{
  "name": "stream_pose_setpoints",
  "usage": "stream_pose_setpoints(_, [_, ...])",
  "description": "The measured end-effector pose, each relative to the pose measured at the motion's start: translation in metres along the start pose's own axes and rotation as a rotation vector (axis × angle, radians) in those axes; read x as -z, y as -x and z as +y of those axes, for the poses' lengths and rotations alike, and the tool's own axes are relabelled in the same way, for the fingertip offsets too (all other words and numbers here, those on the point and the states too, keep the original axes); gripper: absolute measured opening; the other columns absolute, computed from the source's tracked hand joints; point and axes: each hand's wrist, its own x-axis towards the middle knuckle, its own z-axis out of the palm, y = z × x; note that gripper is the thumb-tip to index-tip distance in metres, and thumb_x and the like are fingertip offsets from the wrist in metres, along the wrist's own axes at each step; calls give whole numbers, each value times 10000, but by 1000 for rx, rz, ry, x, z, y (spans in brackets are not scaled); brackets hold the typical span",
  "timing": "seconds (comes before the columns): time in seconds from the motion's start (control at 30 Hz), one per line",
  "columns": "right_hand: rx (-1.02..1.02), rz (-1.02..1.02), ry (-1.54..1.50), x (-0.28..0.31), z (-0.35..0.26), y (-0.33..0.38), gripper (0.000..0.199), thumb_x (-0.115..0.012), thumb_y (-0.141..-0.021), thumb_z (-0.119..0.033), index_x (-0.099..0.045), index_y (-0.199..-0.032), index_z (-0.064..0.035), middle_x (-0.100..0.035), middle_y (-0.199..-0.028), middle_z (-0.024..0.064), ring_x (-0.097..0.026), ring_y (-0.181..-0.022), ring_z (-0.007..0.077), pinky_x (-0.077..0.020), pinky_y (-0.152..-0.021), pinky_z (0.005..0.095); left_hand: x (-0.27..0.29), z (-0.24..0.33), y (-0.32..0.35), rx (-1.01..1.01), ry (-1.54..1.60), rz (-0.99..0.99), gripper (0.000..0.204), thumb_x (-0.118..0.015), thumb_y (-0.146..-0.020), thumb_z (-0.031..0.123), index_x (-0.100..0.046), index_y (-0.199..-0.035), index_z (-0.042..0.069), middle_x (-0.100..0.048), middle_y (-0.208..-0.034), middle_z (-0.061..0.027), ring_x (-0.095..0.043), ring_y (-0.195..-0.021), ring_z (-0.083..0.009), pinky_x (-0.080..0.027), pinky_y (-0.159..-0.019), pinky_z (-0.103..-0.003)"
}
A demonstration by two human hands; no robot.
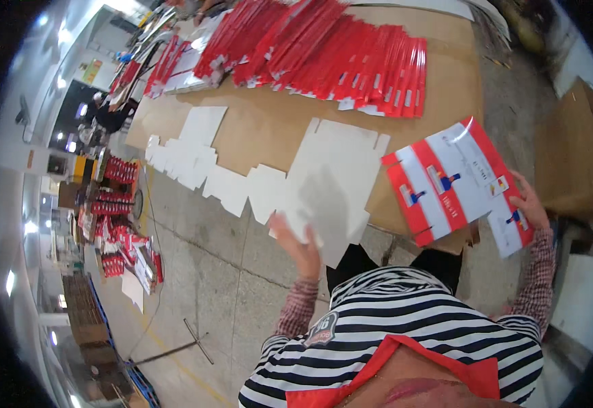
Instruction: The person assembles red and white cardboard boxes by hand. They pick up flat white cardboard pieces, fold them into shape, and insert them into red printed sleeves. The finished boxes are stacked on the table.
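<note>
My right hand (pixel 530 205) is closed on the right edge of a flat carton blank (pixel 454 178) printed in red and white, with small blue figures on it. Beneath it to the left, unfolded white carton blanks (pixel 334 173) lie plain side up along the near edge of the table, overlapping in a row. My left hand (pixel 298 248) is at the near edge of the closest white blank, thumb and fingers apart, with nothing seen in its grip. Whether its fingertips touch the blank I cannot tell.
Many red carton blanks (pixel 351 58) lie fanned in a long pile across the far side of the brown-topped table (pixel 255 139). An open cardboard box (pixel 575 153) stands at the right. Stacks of red-and-white goods (pixel 116 197) and a thin metal stand (pixel 198 341) are on the left floor.
</note>
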Motion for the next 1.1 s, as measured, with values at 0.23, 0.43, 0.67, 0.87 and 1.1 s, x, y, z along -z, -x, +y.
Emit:
stream_pose_setpoints(0.23, [227,444,710,42,31,-306,564,-658,-881,-161,-449,-1396,-64,-623,-1224,151,-626,-1077,247,-503,-912,367,-8,-75,24,1135,997,50,627,-619,-937,304,-347,-1422,16,-480,-1343,-147,-499,-1173,-260,-433,-934,-403])
stream_pose_setpoints(0.43, [419,510,627,-57,15,-309,606,-641,-898,-262,-412,-1411,-36,-546,-1316,228,-512,-1238,362,-399,-1022,454,-21,-76,15,793,1149,41,362,-575,-941,98,-488,-1284,19,-638,-1066,-46,-608,-877,-119,-502,-732,-270])
stream_pose_setpoints(0.67, [906,-361,891,-299,-85,-53,844,-684,-794,-482,-379,-1449,-44,-317,-1517,206,-242,-1431,371,-168,-1162,492,27,-25,-4,707,1048,107,372,-567,-907,41,-477,-1264,-9,-625,-1099,-68,-597,-875,-120,-484,-719,-265])
stream_pose_setpoints(0.87, [954,-152,1045,-355,-79,2,469,-649,-736,-103,-610,-1200,-46,-565,-1261,197,-519,-1199,370,-406,-1003,474,32,40,4,734,1288,39,281,-536,-967,168,-474,-1209,39,-598,-1050,-51,-598,-834,-124,-497,-676,-272])
stream_pose_setpoints(1.1, [634,-77,912,-262,-11,72,274,-626,-755,-98,-685,-1019,-58,-660,-1120,134,-629,-1029,299,-474,-863,415,48,-11,53,317,616,-84,375,-608,-933,296,-534,-1186,29,-611,-1028,-131,-602,-877,-231,-507,-761,-361])
